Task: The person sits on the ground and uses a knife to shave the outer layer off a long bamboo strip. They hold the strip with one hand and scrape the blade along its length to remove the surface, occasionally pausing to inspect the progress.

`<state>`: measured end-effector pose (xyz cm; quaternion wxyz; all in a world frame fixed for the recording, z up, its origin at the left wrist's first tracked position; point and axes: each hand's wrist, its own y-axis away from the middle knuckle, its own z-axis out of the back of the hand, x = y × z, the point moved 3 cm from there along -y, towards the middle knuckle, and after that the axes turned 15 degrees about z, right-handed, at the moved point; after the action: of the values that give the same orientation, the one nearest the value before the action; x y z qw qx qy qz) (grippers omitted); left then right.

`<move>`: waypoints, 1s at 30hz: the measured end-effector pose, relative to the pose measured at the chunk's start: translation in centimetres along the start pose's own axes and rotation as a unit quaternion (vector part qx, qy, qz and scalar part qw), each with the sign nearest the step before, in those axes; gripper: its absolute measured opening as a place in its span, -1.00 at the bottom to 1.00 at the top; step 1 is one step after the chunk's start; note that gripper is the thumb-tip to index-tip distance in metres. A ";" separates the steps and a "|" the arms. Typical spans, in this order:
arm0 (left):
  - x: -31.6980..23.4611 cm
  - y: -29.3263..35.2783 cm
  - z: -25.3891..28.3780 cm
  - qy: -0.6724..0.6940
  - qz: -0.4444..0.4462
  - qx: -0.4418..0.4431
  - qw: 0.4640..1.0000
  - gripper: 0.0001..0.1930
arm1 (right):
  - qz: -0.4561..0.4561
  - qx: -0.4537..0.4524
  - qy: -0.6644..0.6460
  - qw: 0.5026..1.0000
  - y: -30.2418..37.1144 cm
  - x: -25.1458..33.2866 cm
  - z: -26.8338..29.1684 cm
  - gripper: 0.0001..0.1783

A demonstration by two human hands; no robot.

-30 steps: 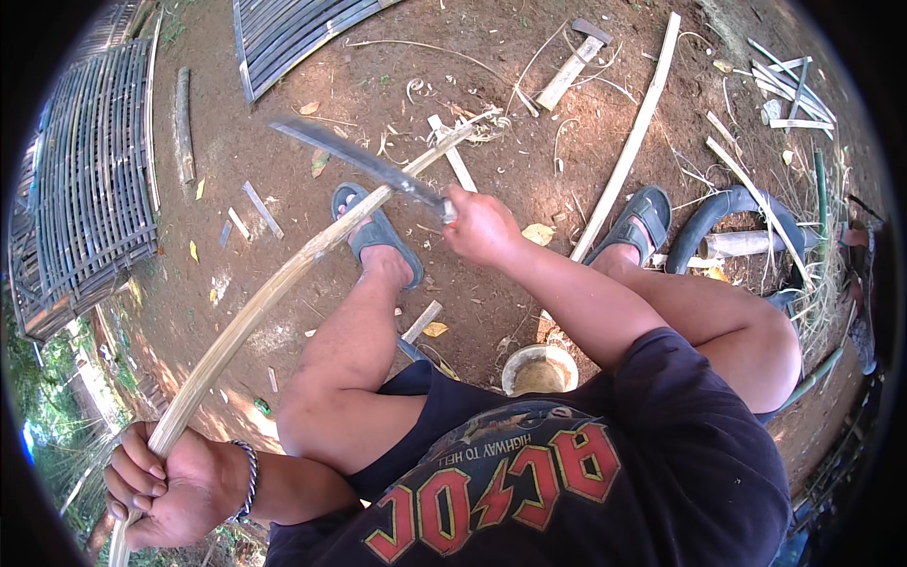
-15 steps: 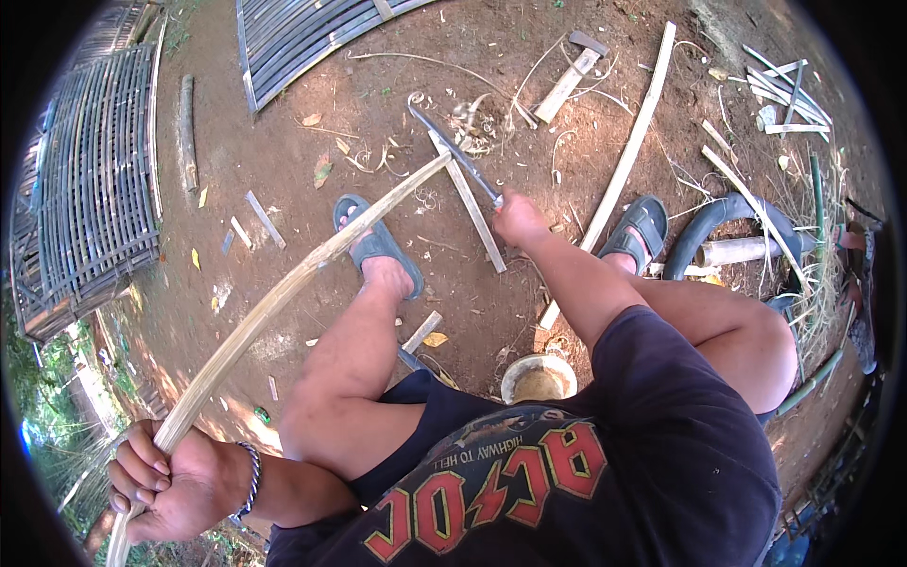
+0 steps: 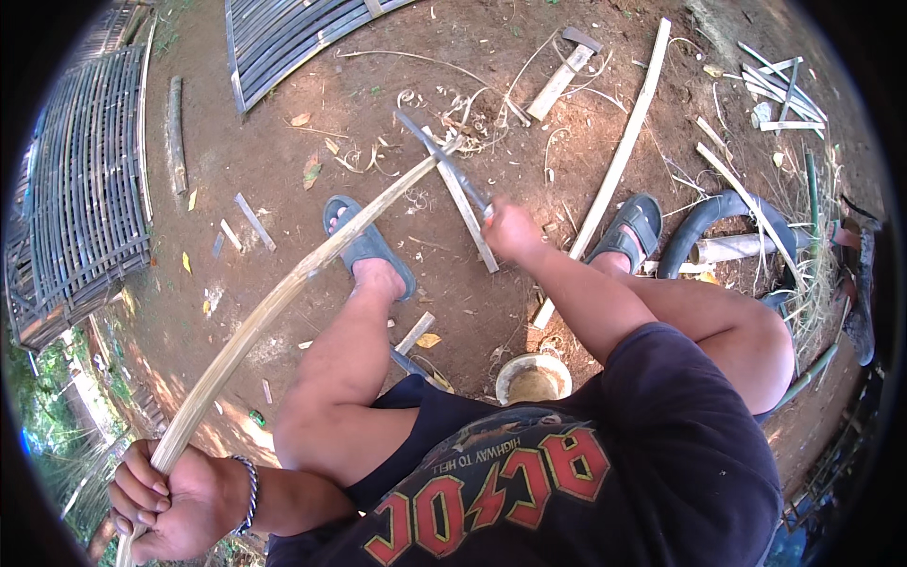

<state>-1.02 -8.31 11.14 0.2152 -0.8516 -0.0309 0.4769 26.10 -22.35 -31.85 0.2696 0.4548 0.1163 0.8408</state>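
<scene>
In my left hand (image 3: 178, 499), low at the left, the fingers are wrapped round one end of a long, pale, slightly bowed strip of bamboo or wood (image 3: 307, 267). The strip slants up and away over my left foot to the middle. My right hand (image 3: 513, 232) grips the handle of a long knife (image 3: 463, 181), blade pointing away to the left. The blade crosses the strip close to its far end; whether it touches cannot be made out. Beneath them on the ground lies a short flat slat (image 3: 477, 236).
Curled shavings (image 3: 463, 111) lie beyond the knife, near a wooden-handled axe-like tool (image 3: 564, 80). A long pale slat (image 3: 624, 151) runs beside my right foot. Between my knees stands a round bowl (image 3: 534, 364). A black tube (image 3: 685, 222) lies right; slatted bamboo panels (image 3: 80, 180) stand left.
My right hand and the knife have moved slightly left, and the blade now lies across the strip's far end. My left hand keeps its hold.
</scene>
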 end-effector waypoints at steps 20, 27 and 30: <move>0.7 -0.1 1.0 0.046 0.031 0.080 0.995 -0.62 | -0.087 0.070 -0.241 0.964 -3.6 -10.0 -2.3 -0.68; 0.8 0.2 0.4 0.044 0.038 0.164 0.985 -0.60 | 0.000 -0.072 -0.064 0.995 -0.4 -2.9 0.4 -0.61; 0.6 1.0 -0.5 0.042 0.039 0.195 0.979 -0.60 | 0.035 -0.081 -0.079 0.993 3.3 4.4 1.0 -0.60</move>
<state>-0.44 -9.26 10.51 0.3592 -0.8134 0.1049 0.4454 23.88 -22.70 -26.73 0.2848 0.5005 0.0101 0.8175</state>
